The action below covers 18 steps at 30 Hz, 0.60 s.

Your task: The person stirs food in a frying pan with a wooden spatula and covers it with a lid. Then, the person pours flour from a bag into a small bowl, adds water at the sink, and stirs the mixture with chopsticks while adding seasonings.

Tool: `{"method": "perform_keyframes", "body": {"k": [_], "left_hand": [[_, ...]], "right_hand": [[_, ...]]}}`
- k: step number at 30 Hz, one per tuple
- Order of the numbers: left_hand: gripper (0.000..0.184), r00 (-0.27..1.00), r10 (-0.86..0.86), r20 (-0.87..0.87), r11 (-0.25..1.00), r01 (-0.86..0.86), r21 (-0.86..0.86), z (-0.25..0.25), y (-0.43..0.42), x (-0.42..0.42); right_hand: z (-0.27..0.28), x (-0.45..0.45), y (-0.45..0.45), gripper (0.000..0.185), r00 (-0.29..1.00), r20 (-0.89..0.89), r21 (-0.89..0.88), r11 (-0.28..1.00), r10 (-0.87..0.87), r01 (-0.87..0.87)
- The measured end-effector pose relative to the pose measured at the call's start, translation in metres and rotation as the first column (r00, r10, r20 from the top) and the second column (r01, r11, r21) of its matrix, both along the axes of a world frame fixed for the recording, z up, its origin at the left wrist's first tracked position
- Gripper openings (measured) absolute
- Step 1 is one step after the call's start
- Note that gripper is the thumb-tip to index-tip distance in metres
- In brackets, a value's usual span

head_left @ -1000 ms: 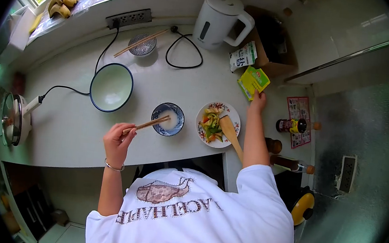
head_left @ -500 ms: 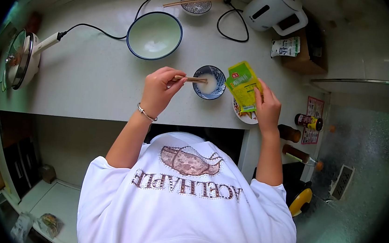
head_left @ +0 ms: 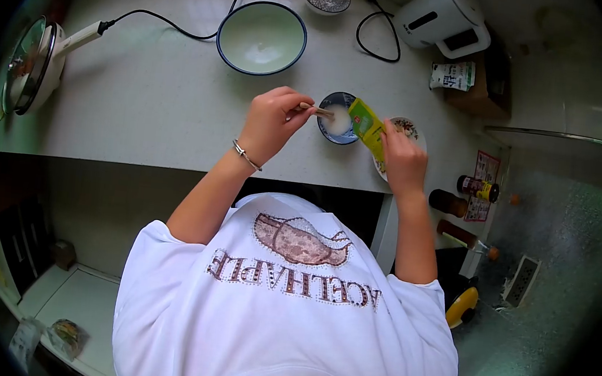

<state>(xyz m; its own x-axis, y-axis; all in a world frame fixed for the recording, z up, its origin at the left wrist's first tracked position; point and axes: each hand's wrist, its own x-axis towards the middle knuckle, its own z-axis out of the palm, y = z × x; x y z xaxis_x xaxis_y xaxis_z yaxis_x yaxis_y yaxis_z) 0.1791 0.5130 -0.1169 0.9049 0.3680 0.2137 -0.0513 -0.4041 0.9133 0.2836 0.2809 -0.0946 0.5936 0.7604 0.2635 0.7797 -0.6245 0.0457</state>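
Between the closed fingers of my left hand (head_left: pixel 276 119) are wooden chopsticks (head_left: pixel 318 111), their tips inside a small blue-patterned bowl (head_left: pixel 340 139). A whitish, cloudy liquid (head_left: pixel 338 121) lies in that bowl. My right hand (head_left: pixel 404 158) grips a green and yellow packet (head_left: pixel 367 127). Tilted, the packet reaches toward the bowl, its upper end at the bowl's right rim. Whether anything comes out of it I cannot tell. Partly hidden behind the packet and my right hand is a white plate (head_left: pixel 422 136) with chopped bits of food on it.
A large pale green bowl (head_left: pixel 262 38) stands farther back, near a small patterned bowl (head_left: pixel 327 2) with chopsticks across it. A white kettle (head_left: pixel 437 16) and a white pouch (head_left: pixel 452 76) are at the back right. Far left sits an electric pot (head_left: pixel 41 69). Bottles (head_left: pixel 448 203) stand at right.
My right hand has tipped the packet and brought its upper end to the bowl's rim. The chopsticks stay in the bowl. The whole view has shifted slightly.
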Motion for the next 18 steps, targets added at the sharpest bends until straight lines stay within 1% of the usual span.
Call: {"method": "perform_keyframes", "body": {"k": [4,6,10,12,14,16,18], "left_hand": [[0.010,1.000,-0.003,-0.019,0.999,0.004,0.033,0.001,0.001,-0.001],[0.011,1.000,0.003,-0.008,1.000,-0.003,-0.018,0.000,0.002,0.000],[0.011,1.000,0.004,-0.006,1.000,-0.004,0.004,-0.002,0.002,-0.001],[0.011,1.000,0.004,-0.018,0.999,-0.004,-0.034,0.000,0.002,-0.001],[0.011,1.000,0.004,-0.014,1.000,-0.004,-0.024,0.001,0.001,-0.002],[0.011,1.000,0.012,-0.004,1.000,-0.012,-0.013,0.002,0.003,0.000],[0.011,1.000,0.002,-0.018,1.000,-0.002,-0.005,0.001,0.002,-0.001]], "right_hand": [[-0.011,0.001,-0.004,0.027,1.000,-0.016,0.033,0.999,-0.004,0.004],[-0.011,0.000,-0.004,0.027,1.000,0.002,0.043,0.999,-0.015,0.015],[-0.010,-0.003,-0.005,0.026,1.000,0.000,0.028,0.999,-0.016,0.016],[-0.011,0.000,-0.003,0.026,1.000,0.011,0.030,0.999,-0.015,0.014],[-0.013,-0.004,-0.006,0.027,0.999,0.017,0.030,0.999,-0.028,0.027],[-0.014,-0.001,-0.006,0.030,0.999,0.042,0.064,0.998,0.004,-0.006],[-0.017,0.000,-0.007,0.031,1.000,0.025,0.041,0.999,0.016,-0.017]]}}
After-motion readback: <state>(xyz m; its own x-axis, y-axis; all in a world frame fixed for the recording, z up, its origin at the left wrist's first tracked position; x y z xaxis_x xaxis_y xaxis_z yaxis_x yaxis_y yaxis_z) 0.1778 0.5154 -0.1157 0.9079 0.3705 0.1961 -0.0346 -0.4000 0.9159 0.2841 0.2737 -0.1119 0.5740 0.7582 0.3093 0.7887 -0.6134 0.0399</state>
